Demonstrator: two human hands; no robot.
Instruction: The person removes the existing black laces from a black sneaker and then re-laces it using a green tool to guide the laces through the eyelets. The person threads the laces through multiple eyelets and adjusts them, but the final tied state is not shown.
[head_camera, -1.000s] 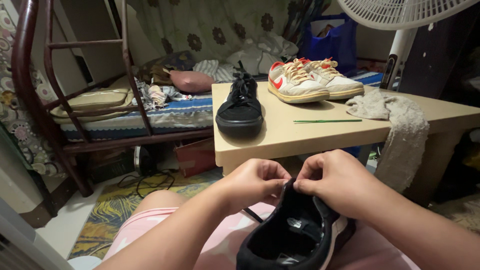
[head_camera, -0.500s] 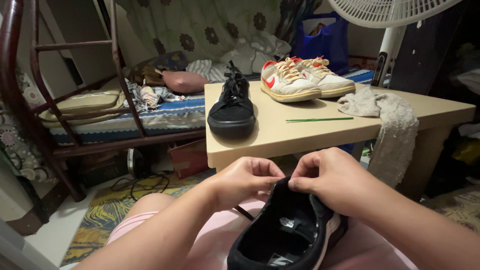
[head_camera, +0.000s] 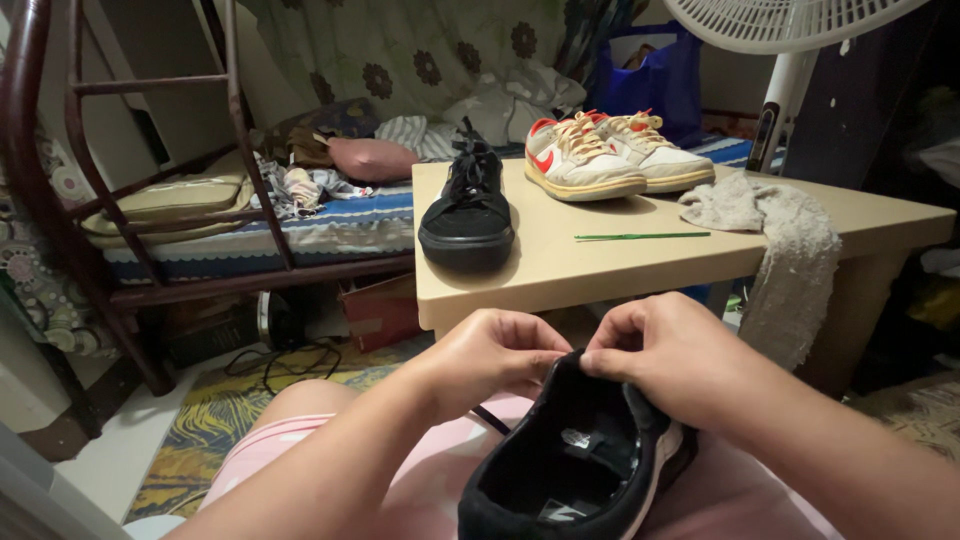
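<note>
both hands, left hand (head_camera: 487, 360) and right hand (head_camera: 668, 358), pinched the front of the black shoe (head_camera: 580, 460) resting on the lap, fingertips pressed together at its tongue. its loose lace (head_camera: 490, 419) hung below the grip, so lacing looked unfinished; the matching black shoe (head_camera: 468, 212) beyond stood laced. the table (head_camera: 600, 270) edge lay close ahead, open room leftward.

Lone shoe (head_camera: 467, 212) on table (head_camera: 560, 275), shoe pair (head_camera: 615, 157) behind, cloth (head_camera: 785, 235) right

Dim warm indoor light, deep shadow at right and under the bed, sharp focus, mild wide-angle stretch at edges
</note>
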